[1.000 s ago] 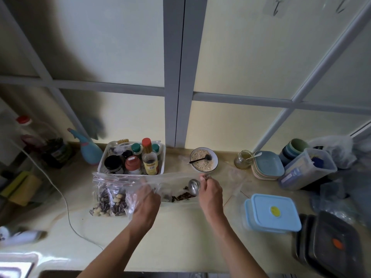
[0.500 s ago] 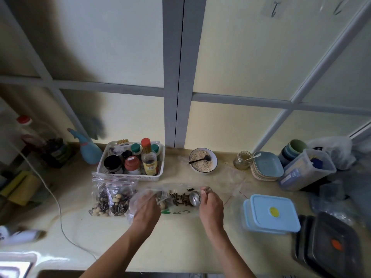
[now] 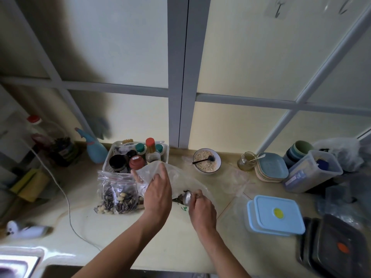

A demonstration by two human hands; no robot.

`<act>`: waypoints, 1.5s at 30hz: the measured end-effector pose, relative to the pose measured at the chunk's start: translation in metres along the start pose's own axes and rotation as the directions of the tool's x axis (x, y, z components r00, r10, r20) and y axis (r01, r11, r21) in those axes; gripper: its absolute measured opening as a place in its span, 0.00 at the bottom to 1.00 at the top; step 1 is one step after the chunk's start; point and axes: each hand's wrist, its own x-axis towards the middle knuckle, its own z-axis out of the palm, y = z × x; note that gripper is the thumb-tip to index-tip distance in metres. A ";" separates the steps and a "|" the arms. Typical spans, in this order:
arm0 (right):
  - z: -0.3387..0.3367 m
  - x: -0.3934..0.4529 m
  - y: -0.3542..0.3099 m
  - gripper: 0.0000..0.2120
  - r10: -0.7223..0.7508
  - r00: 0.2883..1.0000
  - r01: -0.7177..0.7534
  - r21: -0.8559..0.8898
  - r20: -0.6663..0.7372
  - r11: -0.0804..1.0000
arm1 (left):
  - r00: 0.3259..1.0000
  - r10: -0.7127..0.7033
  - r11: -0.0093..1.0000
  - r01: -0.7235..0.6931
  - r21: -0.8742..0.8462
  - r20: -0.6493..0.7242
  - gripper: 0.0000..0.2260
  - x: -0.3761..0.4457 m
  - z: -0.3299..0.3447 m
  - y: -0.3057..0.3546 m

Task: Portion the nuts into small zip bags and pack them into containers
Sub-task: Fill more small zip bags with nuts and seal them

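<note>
Head view: left hand (image 3: 157,194) grips the rim of a clear bag (image 3: 176,180), fingers curled over the plastic, lifting the mouth up and open. Right hand (image 3: 201,210) pinches a metal spoon (image 3: 187,198), bowl pointing at the bag mouth, dark seeds just under it. The bag sits mid-worktop (image 3: 160,243).

Filled zip bags (image 3: 117,194) of seeds and pale nuts stand at 9 o'clock of the left hand, touching the white basket (image 3: 112,155) of jars at 11. Blue-lidded container (image 3: 276,214) at 3 o'clock, well apart; dark containers (image 3: 339,245) at 4. Oat bowl (image 3: 206,160) at 1 o'clock.

Step, as I read it: spooning the nut mix with the bag held open. To do it well: keep the mouth pulled wide and tilted toward the spoon, push the bowl fully past the rim before tipping, take level scoops, and keep seeds off the zip track so it seals. Thin plastic will likely collapse if the grip slackens.
</note>
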 end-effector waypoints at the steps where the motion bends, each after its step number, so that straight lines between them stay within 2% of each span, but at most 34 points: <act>1: 0.001 0.001 0.001 0.13 0.011 1.000 -0.011 0.015 0.004 1.000 | 1.000 0.009 0.997 -0.008 0.074 -0.007 0.35 0.000 -0.006 0.003; 5: 0.008 0.001 0.005 0.13 -0.007 1.000 0.007 0.056 -0.006 0.998 | 0.993 0.117 0.987 -0.116 0.113 0.001 0.33 -0.008 -0.027 0.017; 8: 0.014 -0.002 0.005 0.18 -0.023 1.000 0.025 0.141 -0.015 0.990 | 0.968 0.249 0.967 -0.246 0.062 -0.031 0.35 -0.018 -0.025 0.032; 9: 0.019 -0.003 0.007 0.17 0.010 1.000 -0.011 0.159 0.005 0.987 | 0.955 0.292 0.956 -0.290 0.034 -0.057 0.36 -0.022 -0.025 0.037; 12: 0.034 -0.010 0.020 0.06 0.072 0.997 -0.079 0.271 0.034 0.959 | 0.915 0.392 0.920 -0.390 0.032 -0.098 0.35 -0.036 -0.024 0.054; 13: 0.033 -0.014 0.022 0.06 0.145 0.986 -0.168 0.399 0.089 0.901 | 0.902 0.415 0.910 -0.413 0.044 -0.119 0.33 -0.041 -0.024 0.058; 15: 0.028 -0.022 0.023 0.10 0.275 0.932 -0.362 0.648 0.237 0.670 | 0.890 0.445 0.896 -0.440 0.065 -0.100 0.29 -0.052 -0.027 0.064; 16: 0.025 -0.024 0.025 0.12 0.308 0.910 -0.411 0.698 0.277 0.587 | 0.885 0.457 0.889 -0.450 0.088 -0.091 0.28 -0.056 -0.026 0.065; 17: 0.026 -0.024 0.028 0.13 0.329 0.899 -0.434 0.694 0.289 0.575 | 0.883 0.461 0.886 -0.453 0.101 -0.089 0.27 -0.058 -0.027 0.066; 18: 0.029 -0.024 0.032 0.12 0.330 0.897 -0.439 0.682 0.294 0.585 | 0.883 0.461 0.886 -0.451 0.106 -0.091 0.27 -0.061 -0.027 0.067; 21: 0.041 -0.017 0.039 0.09 0.325 0.910 -0.413 0.468 0.259 0.781 | 0.886 0.449 0.892 -0.438 0.109 -0.119 0.28 -0.062 -0.026 0.066; 24: 0.028 -0.012 0.035 0.14 0.348 0.906 -0.422 0.519 0.239 0.743 | 0.924 0.367 0.929 -0.356 0.104 -0.111 0.33 -0.053 -0.018 0.057; 27: 0.018 -0.007 0.032 0.14 0.337 0.904 -0.427 0.608 0.264 0.669 | 0.935 0.354 0.935 -0.353 0.007 -0.015 0.29 -0.046 -0.009 0.040; 30: 0.021 -0.002 0.031 0.11 0.349 0.886 -0.461 0.669 0.305 0.583 | 0.962 0.268 0.954 -0.257 -0.158 0.057 0.22 -0.037 0.011 0.007; 33: 0.021 0.001 0.025 0.11 0.333 0.899 -0.435 0.670 0.285 0.602 | 0.990 0.113 0.945 -0.082 -0.316 0.082 0.16 -0.036 0.027 -0.018; 35: 0.021 0.001 0.020 0.12 0.315 0.909 -0.414 0.662 0.271 0.624 | 0.973 0.133 0.943 -0.067 -0.327 0.186 0.15 -0.033 0.020 -0.025; 38: 0.031 0.003 0.017 0.11 0.289 0.920 -0.392 0.606 0.265 0.692 | 0.975 0.069 0.959 -0.007 -0.283 0.210 0.14 -0.015 0.010 -0.027; 41: 0.039 0.003 0.017 0.10 0.286 0.920 -0.390 0.568 0.266 0.725 | 0.956 0.138 0.951 -0.054 -0.305 0.259 0.12 -0.006 0.007 -0.025; 45: 0.035 -0.003 0.013 0.11 0.300 0.917 -0.398 0.644 0.263 0.654 | 0.955 0.228 0.931 -0.158 -0.328 0.189 0.11 -0.007 0.000 -0.014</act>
